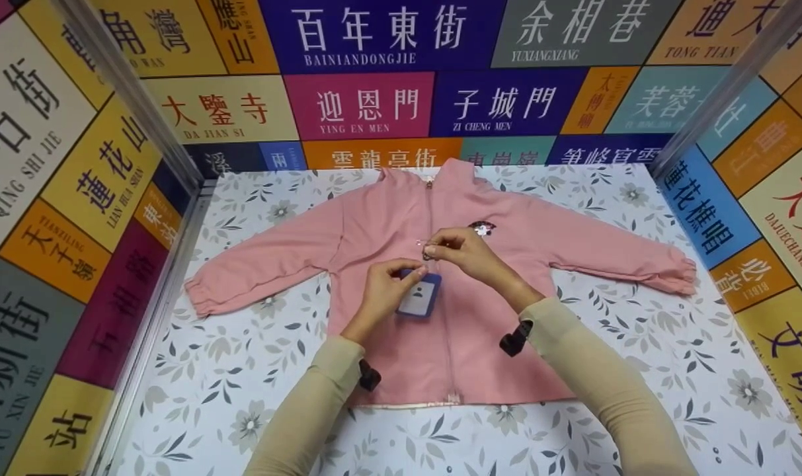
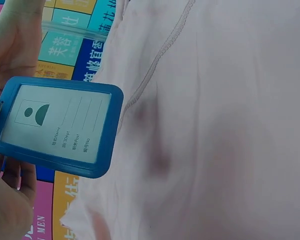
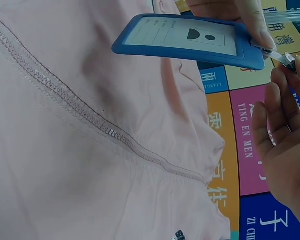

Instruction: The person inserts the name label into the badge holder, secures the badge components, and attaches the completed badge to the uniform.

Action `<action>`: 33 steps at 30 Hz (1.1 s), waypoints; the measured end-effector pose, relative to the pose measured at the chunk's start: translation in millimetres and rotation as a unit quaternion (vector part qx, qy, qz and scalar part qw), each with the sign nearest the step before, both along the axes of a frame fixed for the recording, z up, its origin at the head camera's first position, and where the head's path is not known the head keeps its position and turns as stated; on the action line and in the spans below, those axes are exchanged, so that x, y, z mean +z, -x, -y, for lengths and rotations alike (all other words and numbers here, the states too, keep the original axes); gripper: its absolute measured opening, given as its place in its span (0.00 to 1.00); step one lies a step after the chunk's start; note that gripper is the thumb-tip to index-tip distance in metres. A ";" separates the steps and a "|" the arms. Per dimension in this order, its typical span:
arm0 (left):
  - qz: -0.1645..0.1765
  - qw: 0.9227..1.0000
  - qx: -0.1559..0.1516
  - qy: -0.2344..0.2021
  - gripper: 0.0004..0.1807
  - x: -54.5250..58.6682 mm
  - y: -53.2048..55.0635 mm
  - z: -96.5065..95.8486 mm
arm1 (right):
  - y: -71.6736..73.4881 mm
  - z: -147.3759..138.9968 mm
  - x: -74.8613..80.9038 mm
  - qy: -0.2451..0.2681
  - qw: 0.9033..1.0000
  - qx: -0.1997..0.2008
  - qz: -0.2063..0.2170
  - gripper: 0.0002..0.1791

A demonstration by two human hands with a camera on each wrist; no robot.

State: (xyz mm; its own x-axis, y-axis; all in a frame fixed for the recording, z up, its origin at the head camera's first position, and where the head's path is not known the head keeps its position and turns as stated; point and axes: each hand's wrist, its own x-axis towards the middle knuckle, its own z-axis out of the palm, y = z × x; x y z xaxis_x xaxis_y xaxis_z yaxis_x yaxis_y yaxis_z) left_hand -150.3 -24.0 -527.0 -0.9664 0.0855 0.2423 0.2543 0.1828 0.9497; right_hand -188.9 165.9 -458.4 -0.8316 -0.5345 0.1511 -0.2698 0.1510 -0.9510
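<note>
A blue-framed badge holder (image 1: 419, 297) with a white name card inside hangs over the front of a pink zip-up jacket (image 1: 387, 357). My left hand (image 1: 384, 291) pinches it near its top edge, where a short clear strap joins it. My right hand (image 1: 472, 256) is just above and to the right, pinching a small metal clip (image 3: 289, 61) at the strap's other end. In the left wrist view the card (image 2: 55, 122) shows a portrait symbol and printed lines. The jacket lies spread flat beneath both hands, front upward, with its zipper (image 3: 90, 116) closed down the middle.
A white tabletop with grey flowers and leaves (image 1: 242, 370) lies under the jacket. Colourful panels with printed Chinese place names (image 1: 358, 106) stand at the back and both sides. A small dark-and-white decoration (image 1: 483, 229) sits on the jacket's chest beside my right hand.
</note>
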 end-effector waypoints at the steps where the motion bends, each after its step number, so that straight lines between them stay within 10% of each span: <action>1: -0.007 1.000 0.003 0.001 0.11 -0.1 -0.2 0.0 | 0.0 0.6 0.2 0.002 1.000 0.001 -0.002 0.10; 13: -0.034 0.999 0.037 -0.004 0.08 -1.6 -3.4 -2.8 | -1.3 4.1 -0.6 -0.015 0.999 -0.003 -0.028 0.09; 20: -0.031 0.999 0.011 -0.022 0.08 24.8 -17.5 -1.3 | -1.5 4.2 -2.2 -0.017 0.999 -0.007 -0.035 0.09; 33: -0.003 0.999 0.016 -0.047 0.10 21.9 -17.2 -3.5 | -4.7 4.8 0.8 -0.017 0.999 -0.029 -0.018 0.10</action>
